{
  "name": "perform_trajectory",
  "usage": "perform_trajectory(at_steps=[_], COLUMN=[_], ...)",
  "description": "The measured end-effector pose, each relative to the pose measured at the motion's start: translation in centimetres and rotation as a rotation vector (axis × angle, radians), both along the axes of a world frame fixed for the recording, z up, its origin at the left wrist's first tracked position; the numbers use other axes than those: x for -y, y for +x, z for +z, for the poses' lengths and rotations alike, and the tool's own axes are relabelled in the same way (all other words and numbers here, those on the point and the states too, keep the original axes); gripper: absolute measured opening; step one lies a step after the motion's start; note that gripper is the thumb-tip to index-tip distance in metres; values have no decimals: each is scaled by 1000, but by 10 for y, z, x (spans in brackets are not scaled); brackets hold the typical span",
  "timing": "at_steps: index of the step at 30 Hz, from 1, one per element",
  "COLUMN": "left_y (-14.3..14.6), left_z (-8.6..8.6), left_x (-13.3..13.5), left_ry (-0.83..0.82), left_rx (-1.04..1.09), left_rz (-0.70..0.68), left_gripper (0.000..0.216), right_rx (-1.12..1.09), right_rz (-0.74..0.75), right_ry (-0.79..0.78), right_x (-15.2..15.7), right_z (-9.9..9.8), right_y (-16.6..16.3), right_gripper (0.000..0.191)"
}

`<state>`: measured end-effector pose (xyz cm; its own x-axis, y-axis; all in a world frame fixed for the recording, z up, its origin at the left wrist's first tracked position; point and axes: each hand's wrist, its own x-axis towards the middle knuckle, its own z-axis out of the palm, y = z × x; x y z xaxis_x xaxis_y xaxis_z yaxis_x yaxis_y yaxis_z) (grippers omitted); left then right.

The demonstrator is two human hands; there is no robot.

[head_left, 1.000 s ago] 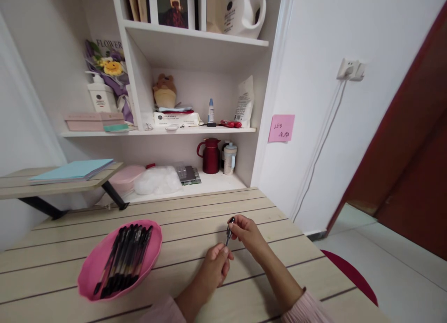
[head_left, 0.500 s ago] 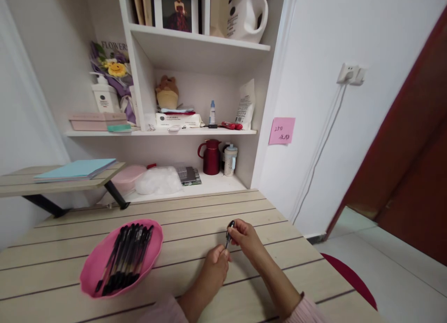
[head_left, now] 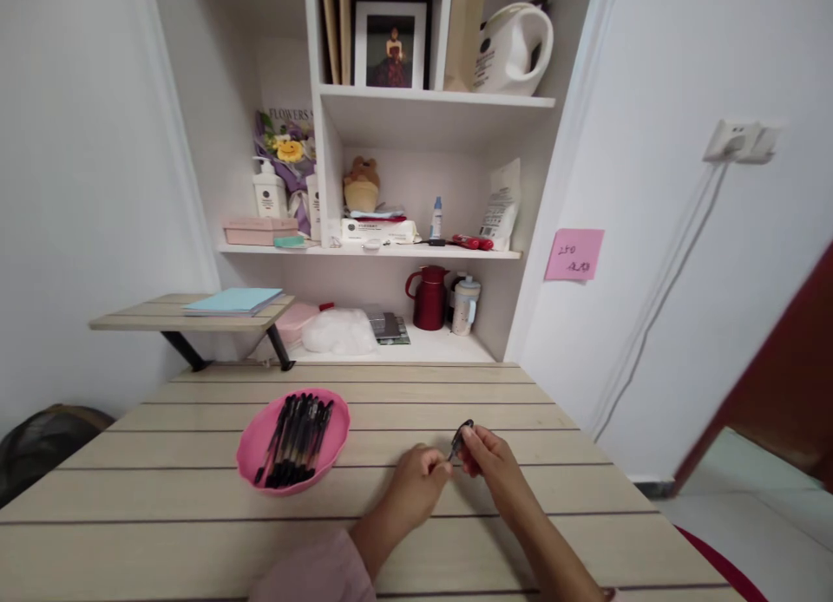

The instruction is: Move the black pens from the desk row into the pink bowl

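Note:
A black pen (head_left: 459, 441) is held between both hands above the wooden table (head_left: 195, 533). My left hand (head_left: 416, 482) pinches its lower end and my right hand (head_left: 489, 460) grips its upper part near the clip. To the left, a pink bowl (head_left: 258, 440) sits on the table with several black pens (head_left: 296, 440) lying in it. The bowl is about a hand's width from my left hand.
A white shelf unit (head_left: 416, 253) stands behind the table with a red jug (head_left: 429, 298), a cup, boxes and a framed picture. A small raised wooden stand (head_left: 188, 317) carries a blue notebook. A pink sticky note (head_left: 573, 254) hangs on the right wall.
The view has swung left and back, so bowl and hands sit further right in the frame. Both hands still hold the pen, now slightly lower and more tilted.

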<state>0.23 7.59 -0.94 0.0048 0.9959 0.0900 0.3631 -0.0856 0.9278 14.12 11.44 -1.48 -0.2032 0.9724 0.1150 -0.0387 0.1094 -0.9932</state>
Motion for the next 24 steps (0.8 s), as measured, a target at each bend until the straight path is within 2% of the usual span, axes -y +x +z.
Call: perform_trajectory(at_steps=[3,7,10,12,16,24], left_y=[-41,-113,-159,-180,-195,-194], left_z=[22,48,57,56,45,30], left_x=[5,17,28,33,33,26], left_ry=[68,60,5,-39,-95,-118], left_rx=[-148,-349,-481,-545,-733,-884], left_rz=[110,310,513,628,731,679], left_gripper=[19,19,13,18,26,23], right_rx=[31,102,174,210,255,295], right_rz=[17,37,54,70,98,97], right_ry=[-26,-24,-10,9,30,30], right_x=[7,10,13,16,19,17], right_z=[-4,-16,-24,-26,-26,-28], right_y=[-3,-6,-9,-11,-13,-13], right_gripper=[44,45,44,42,40,39])
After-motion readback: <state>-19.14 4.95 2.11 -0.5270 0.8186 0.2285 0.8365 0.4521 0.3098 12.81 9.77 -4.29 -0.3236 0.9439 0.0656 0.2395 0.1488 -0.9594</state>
